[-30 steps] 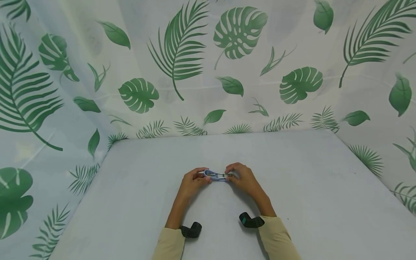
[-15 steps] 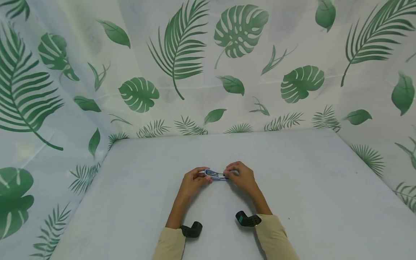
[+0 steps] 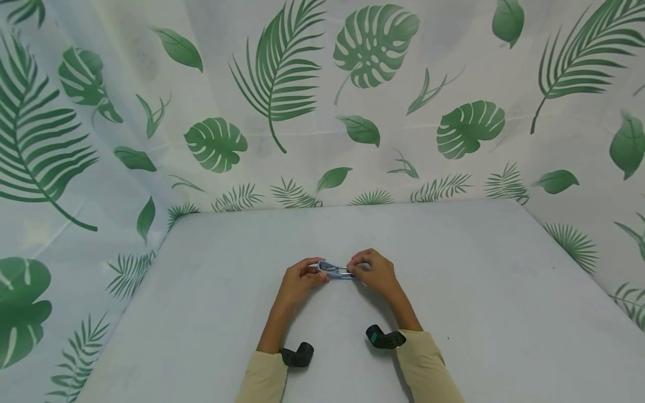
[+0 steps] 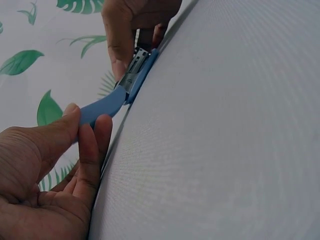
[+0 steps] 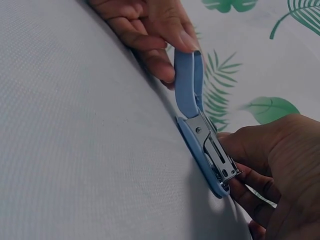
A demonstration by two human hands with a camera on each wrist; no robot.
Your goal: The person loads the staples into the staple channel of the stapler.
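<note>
A light-blue stapler [image 3: 333, 270] is held between the two hands, low over the table. Its blue cover [image 5: 186, 85] is swung up and back from the metal magazine [image 5: 212, 147], which is exposed above the blue base [image 5: 197, 155]. My left hand [image 3: 296, 284] pinches the raised cover between thumb and fingertips. At the other end, my right hand [image 3: 377, 275] grips the metal magazine, with its thumb along one side and its fingers around the front tip. In the left wrist view, the right fingers partly hide that tip.
A white table [image 3: 453, 291] lies under both hands. Behind it and at the sides hangs a white curtain [image 3: 312, 134] printed with green leaves. A black wrist device [image 3: 298, 355] sits on the left wrist and another black device [image 3: 385, 337] on the right.
My right hand has shifted slightly left and its fingertips have closed in over the stapler's metal magazine. The left hand keeps its pinch in about the same place.
</note>
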